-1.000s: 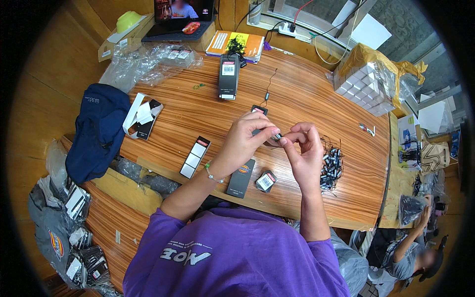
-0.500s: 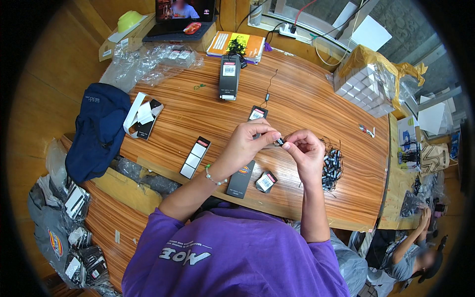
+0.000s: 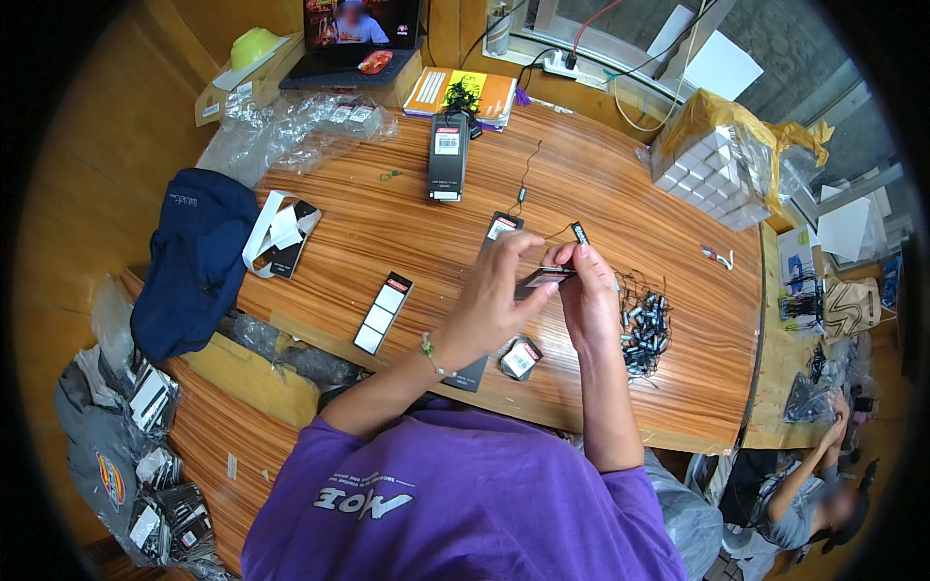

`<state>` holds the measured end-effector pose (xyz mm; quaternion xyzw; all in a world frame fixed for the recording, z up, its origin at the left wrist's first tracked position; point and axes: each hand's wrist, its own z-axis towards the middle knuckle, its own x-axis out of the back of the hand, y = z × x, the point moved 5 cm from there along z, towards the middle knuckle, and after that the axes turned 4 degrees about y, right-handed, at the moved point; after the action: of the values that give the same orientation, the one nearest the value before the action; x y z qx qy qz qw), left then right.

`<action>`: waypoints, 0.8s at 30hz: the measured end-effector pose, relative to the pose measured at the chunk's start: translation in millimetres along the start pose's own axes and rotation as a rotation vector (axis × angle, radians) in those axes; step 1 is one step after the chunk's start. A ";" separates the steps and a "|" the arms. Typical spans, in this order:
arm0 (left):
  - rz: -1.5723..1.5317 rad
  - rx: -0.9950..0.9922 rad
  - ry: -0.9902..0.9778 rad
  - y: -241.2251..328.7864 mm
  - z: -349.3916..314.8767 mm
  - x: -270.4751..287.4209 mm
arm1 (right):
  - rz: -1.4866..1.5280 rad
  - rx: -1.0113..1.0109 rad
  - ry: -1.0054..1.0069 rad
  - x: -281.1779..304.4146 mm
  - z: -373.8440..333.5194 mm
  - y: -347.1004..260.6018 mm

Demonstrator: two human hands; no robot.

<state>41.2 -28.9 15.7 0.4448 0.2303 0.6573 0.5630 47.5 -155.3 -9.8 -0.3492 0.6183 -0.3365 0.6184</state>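
Above the middle of the table, my left hand [image 3: 494,295] has its thumb and fingers about the left end of a small dark hang tag [image 3: 544,279]. My right hand [image 3: 589,295] grips the tag's other end. A black string seal [image 3: 580,233] sticks up at my right fingertips, its thin cord looping left. Beneath my hands lie a long dark tag with a corded seal [image 3: 504,226], a dark tag [image 3: 469,374] partly hidden by my left wrist, and a small stack of labelled tags [image 3: 521,358]. Right of my right hand is a heap of black string seals [image 3: 647,324].
A strip with white labels [image 3: 383,313] lies left; a tall stack of dark tags [image 3: 448,160] stands farther back. A navy bag [image 3: 194,261] is at the left edge, a plastic-wrapped block of white boxes [image 3: 717,160] at back right. Another person [image 3: 809,494] sits at lower right.
My hands have gone from pinching a small black piece together to holding a dark tag between them. The black seal now stands up by my right fingertips.
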 end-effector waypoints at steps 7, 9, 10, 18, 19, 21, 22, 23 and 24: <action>-0.216 0.136 -0.126 -21.9 -7.4 -26.4 | -0.024 0.015 0.147 9.5 5.5 -4.1; -0.158 0.099 -0.163 -23.8 -4.9 -29.0 | 0.006 -0.001 0.139 17.2 13.0 -9.0; -0.171 0.126 -0.162 -25.4 -1.7 -29.4 | 0.021 -0.009 0.134 20.2 18.9 -10.4; -0.449 0.512 -0.356 -98.9 22.9 -50.9 | 0.059 0.055 0.092 52.4 109.9 -43.9; -0.469 0.529 -0.369 -104.4 26.6 -51.7 | 0.059 0.046 0.120 55.1 119.5 -47.6; -0.524 0.563 -0.400 -112.7 33.4 -56.1 | 0.128 0.027 0.045 62.7 140.7 -47.5; -0.554 0.541 -0.402 -112.7 35.2 -57.6 | 0.163 0.019 0.008 66.6 147.1 -46.7; -0.583 0.522 -0.401 -111.8 37.1 -57.8 | 0.164 0.011 0.020 63.1 149.3 -47.7; -0.613 0.503 -0.400 -110.3 38.9 -58.0 | 0.156 0.010 0.015 58.8 150.2 -49.3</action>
<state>131.4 -62.7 -72.4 0.5975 0.3908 0.2848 0.6397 199.0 -228.9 -0.4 -0.2943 0.6468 -0.2928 0.6398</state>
